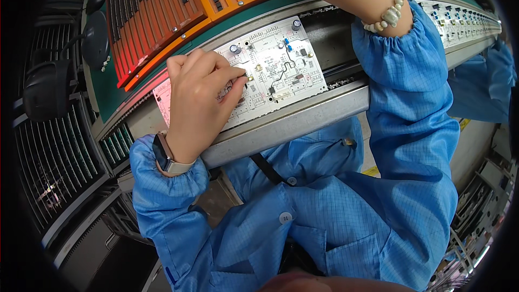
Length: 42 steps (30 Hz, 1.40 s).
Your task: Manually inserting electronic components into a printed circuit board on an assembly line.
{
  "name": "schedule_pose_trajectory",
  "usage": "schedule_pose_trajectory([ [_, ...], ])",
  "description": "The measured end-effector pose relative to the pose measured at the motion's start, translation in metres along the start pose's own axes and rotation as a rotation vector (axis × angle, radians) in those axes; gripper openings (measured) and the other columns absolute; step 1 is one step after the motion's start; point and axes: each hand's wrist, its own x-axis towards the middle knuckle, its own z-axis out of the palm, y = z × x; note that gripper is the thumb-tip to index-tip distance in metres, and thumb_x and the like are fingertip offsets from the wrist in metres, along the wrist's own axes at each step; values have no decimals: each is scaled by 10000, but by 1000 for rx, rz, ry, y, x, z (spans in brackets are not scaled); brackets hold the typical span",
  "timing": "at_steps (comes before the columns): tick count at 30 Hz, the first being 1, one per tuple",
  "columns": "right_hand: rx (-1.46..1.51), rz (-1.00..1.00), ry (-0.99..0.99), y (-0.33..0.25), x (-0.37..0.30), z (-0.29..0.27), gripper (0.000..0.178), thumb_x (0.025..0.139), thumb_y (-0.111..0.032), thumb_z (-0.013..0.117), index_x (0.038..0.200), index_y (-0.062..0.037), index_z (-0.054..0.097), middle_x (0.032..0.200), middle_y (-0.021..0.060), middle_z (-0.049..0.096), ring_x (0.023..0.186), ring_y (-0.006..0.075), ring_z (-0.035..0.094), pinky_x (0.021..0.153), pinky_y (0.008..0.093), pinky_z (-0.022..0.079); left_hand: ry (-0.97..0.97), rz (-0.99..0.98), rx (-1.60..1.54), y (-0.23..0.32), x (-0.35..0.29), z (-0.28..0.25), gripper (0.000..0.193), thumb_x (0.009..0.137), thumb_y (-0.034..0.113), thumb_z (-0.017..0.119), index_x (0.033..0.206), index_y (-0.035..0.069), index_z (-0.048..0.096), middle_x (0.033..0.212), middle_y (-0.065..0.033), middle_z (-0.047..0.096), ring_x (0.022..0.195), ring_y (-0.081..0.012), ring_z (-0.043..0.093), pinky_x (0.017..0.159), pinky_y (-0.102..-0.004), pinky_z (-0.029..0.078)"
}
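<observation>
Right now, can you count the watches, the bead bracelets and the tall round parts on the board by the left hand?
Smartwatch: 1
Beaded bracelet: 1
Cylindrical capacitors on the circuit board: 2 showing; the left hand hides part of it
Total: 4 in view

A green-topped desk [101, 97] spans the upper left of the frame, edged in pale metal. Dark slatted racks [59, 162] line the left side. Toward the right, a pale floor [476, 143] shows yellow marking [464, 123]; metal framework [489, 176] crowds the lower right, above a bright streak of light [481, 256].
</observation>
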Motion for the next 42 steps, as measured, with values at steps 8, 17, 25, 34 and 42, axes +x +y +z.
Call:
schedule_pose_trajectory([
  [8,119,-35,9,-16,-1,-10,77,809,-26,627,834,33,585,853,176,626,830,331,633,782,385,543,-14,-43,-14,5,0,-1,113,777,78,798,873,56,742,834,-35,591,870,-219,545,847,-386,328],
  [17,187,-89,-268,-37,-10,-23,117,806,-81,756,878,10,744,782,190,713,753,297,734,674,354,595,-72,-4,178,17,7,-5,149,774,73,796,909,47,739,851,-44,603,872,-219,569,877,-408,346],
  [25,323,-181,-396,-54,-28,14,142,750,-15,733,848,28,639,797,174,689,789,349,703,711,404,569,-160,256,307,23,-2,3,276,820,101,717,1052,-44,685,924,-66,569,885,-221,556,834,-398,409],
  [34,370,-128,-469,-49,-27,4,131,812,-22,710,912,19,636,859,160,671,841,354,680,777,426,560,186,47,130,-20,-4,-35,177,851,35,722,1026,20,738,845,-78,614,815,-240,589,761,-375,432],
  [42,438,-151,-460,-33,-27,-9,192,806,-37,756,981,10,693,927,152,684,820,319,693,749,375,577,522,-313,112,-90,-28,-56,121,960,69,651,1044,-9,691,842,-49,639,759,-113,607,710,-252,486],
])
